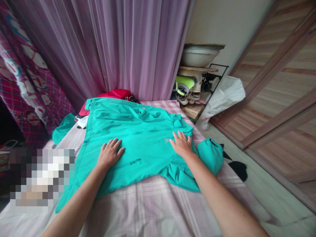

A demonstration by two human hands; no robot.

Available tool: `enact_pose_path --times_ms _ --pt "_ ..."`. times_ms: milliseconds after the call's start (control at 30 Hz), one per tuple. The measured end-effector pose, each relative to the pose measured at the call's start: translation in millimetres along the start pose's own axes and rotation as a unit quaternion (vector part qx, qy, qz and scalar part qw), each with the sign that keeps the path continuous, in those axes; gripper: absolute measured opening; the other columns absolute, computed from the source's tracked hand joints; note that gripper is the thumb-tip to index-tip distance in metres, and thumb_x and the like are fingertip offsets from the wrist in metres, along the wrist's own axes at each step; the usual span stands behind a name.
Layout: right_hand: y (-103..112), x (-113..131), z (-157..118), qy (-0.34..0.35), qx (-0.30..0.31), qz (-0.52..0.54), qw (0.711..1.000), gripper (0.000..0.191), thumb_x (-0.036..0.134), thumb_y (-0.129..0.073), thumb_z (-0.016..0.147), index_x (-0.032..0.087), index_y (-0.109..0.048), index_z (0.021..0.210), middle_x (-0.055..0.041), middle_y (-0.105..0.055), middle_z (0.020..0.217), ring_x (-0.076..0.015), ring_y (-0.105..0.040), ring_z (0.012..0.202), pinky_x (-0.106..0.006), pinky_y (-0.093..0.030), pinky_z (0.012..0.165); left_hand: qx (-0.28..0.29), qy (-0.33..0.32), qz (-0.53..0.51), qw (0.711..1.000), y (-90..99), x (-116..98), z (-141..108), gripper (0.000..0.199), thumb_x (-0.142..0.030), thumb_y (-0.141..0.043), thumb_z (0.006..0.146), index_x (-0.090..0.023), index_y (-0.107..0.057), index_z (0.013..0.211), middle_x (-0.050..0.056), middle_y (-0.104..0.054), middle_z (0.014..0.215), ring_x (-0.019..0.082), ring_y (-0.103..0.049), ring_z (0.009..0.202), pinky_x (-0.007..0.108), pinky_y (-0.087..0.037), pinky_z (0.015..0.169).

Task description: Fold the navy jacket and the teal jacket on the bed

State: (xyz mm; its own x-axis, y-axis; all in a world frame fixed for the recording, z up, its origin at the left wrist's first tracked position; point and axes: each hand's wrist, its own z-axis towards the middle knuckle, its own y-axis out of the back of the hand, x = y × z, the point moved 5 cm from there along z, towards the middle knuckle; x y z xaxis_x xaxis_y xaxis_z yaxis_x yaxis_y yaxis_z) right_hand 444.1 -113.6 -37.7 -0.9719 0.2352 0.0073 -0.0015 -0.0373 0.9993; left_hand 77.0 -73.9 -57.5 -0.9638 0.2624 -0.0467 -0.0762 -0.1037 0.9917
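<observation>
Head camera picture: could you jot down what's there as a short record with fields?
Left hand: left hand flat, palm down, on the teal jacket
Right hand: right hand flat on the same jacket, near its right edge
Jacket: spread on the bed, which has a pink checked sheet
Behind jacket: red garment by the purple curtain
Right side: shoe rack with a basin on top, white bag beside it

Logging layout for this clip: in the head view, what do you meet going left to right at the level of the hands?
Left hand flat on the teal jacket → right hand flat on it → jacket's sleeve → black cloth → wooden door.
</observation>
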Motion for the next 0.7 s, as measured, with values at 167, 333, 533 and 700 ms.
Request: enact_pose_path --times_ms 167,333,533,700 --pt "-10.3 54.3 -27.9 0.165 0.010 0.036 0.986 0.057 0.052 -0.034 0.101 0.031 -0.038 0.155 -0.0078 -0.029 0.165 -0.0270 -0.024 0.151 -0.053 -0.018 0.120 -0.033 -0.021 -0.013 0.999 12.5 -3.3 -4.7 0.051 -0.043 -0.032 0.100 -0.019 -0.060 0.135 0.011 -0.058 0.145 0.027 -0.054 0.132 0.044 -0.039 0.113" --pt "-29.1 58.2 -40.0 0.166 0.029 0.037 0.985 0.055 0.051 -0.036 0.101 0.031 -0.041 0.153 -0.0075 -0.031 0.164 -0.0267 -0.026 0.150 -0.053 -0.019 0.119 -0.033 -0.009 -0.019 0.999 20.4 -11.5 -10.7 0.046 -0.036 -0.035 0.099 -0.018 -0.064 0.130 0.011 -0.064 0.137 0.027 -0.060 0.124 0.041 -0.044 0.108" --pt "-22.9 55.7 -38.0 0.166 0.025 0.036 0.985 0.055 0.050 -0.038 0.101 0.030 -0.042 0.152 -0.0081 -0.031 0.164 -0.0261 -0.024 0.151 -0.051 -0.018 0.120 -0.050 -0.078 -0.076 0.993 10.3 -74.9 -49.7 0.052 -0.053 -0.038 0.099 -0.026 -0.058 0.139 0.008 -0.057 0.147 0.027 -0.050 0.137 0.047 -0.036 0.116" --pt "-9.8 70.3 -42.8 0.140 0.092 0.039 0.985 0.061 0.052 -0.038 0.100 0.026 -0.038 0.155 -0.0131 -0.030 0.164 -0.0308 -0.026 0.150 -0.056 -0.021 0.118 -0.030 -0.137 -0.081 0.987 -11.0 -105.5 -74.7 0.071 -0.067 -0.045 0.091 -0.027 -0.045 0.150 0.010 -0.045 0.157 0.032 -0.037 0.146 0.056 -0.024 0.121"
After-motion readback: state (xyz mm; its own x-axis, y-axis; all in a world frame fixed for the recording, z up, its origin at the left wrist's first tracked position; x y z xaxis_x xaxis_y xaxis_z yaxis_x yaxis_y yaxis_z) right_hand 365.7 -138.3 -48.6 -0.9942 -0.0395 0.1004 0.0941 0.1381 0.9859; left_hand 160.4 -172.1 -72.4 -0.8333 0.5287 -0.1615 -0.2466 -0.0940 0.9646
